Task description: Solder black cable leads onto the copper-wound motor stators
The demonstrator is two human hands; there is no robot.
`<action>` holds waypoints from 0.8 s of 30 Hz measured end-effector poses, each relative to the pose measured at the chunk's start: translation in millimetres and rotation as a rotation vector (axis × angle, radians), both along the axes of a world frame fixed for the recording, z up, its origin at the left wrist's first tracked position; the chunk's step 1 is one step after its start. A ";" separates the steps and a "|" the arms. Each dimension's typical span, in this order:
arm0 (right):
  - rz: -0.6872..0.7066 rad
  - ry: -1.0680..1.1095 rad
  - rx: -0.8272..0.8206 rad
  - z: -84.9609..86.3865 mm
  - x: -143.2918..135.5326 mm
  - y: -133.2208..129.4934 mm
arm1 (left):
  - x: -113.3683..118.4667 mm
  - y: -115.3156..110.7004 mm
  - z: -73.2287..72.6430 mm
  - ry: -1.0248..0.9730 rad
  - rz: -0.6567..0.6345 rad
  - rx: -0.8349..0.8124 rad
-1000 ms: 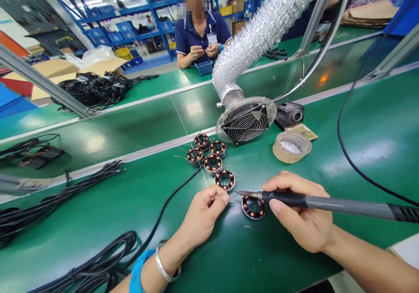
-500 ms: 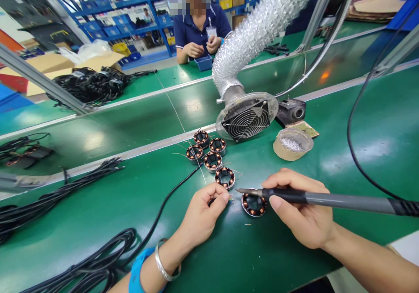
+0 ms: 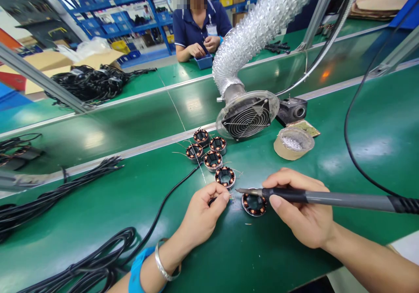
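My left hand [image 3: 204, 214] is closed in a pinch on a black cable [image 3: 212, 201]; fine coloured wire ends stick out past the fingertips. In my right hand [image 3: 303, 214] is a soldering iron [image 3: 330, 198], held like a pen, its tip pointing left. That tip lies just right of the wire ends, apart from them by a small gap as far as I can see. Below the tip a copper-wound motor stator [image 3: 254, 203] lies on the green bench. Several more stators [image 3: 224, 177] with loose thin leads are grouped beyond my left hand.
A fume extractor fan [image 3: 247, 118] on a silver duct [image 3: 242, 40] hangs beyond the stators. A round tub [image 3: 293, 144] and an iron holder [image 3: 293, 110] stand to the right. Black cable bundles [image 3: 49, 199] lie left. Across the bench, a person [image 3: 201, 31] handles a blue tray [image 3: 203, 61].
My hands, the soldering iron and the cable stay almost where they were. Across the bench, the person's hand has dropped into the blue tray.
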State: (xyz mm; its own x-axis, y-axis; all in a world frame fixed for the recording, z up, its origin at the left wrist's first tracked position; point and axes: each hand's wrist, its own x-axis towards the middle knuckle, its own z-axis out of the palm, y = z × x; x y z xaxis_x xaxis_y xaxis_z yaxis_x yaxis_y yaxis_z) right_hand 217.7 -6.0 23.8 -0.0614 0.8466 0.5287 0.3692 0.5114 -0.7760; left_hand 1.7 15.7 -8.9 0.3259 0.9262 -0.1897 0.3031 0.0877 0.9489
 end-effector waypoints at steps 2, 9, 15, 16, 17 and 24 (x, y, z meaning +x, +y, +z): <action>0.010 -0.001 -0.002 0.2 -0.2 -0.1 | 0.4 -0.1 0.2 -0.001 0.000 0.005; 0.038 -0.004 0.016 1.5 -2.9 0.1 | 1.7 -0.2 2.0 0.005 -0.003 0.018; 0.079 -0.022 0.088 1.6 -6.1 -1.6 | 2.5 1.0 -0.4 0.008 -0.016 0.028; 0.079 -0.030 0.100 1.7 -6.7 -2.3 | 2.4 0.8 -0.8 0.005 -0.019 0.028; 0.078 -0.038 0.112 1.7 -7.2 -3.1 | 2.2 0.5 -1.1 0.001 -0.023 0.027; 0.146 -0.075 0.284 -5.5 -9.6 -6.1 | 1.9 0.0 -2.4 -0.009 -0.029 0.006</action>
